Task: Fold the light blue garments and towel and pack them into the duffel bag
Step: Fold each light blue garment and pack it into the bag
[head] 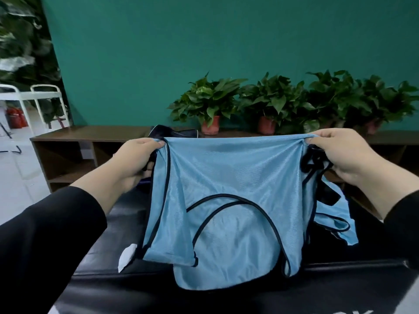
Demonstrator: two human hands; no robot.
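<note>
While both hands (left (133,158); right (347,152)) pinch it, vest (226,189) hangs, seemingly folded.

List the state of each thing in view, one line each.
Vest: held up, spread between both hands, unfolded, hanging over the black surface.
Left hand: pinches the vest's top left corner.
Right hand: pinches the vest's top right corner.
Second blue garment: lying crumpled behind the vest, unfolded.
Dark bag: mostly hidden behind the vest; open or closed, cannot tell.
Potted plants: upright on the shelf.
</note>
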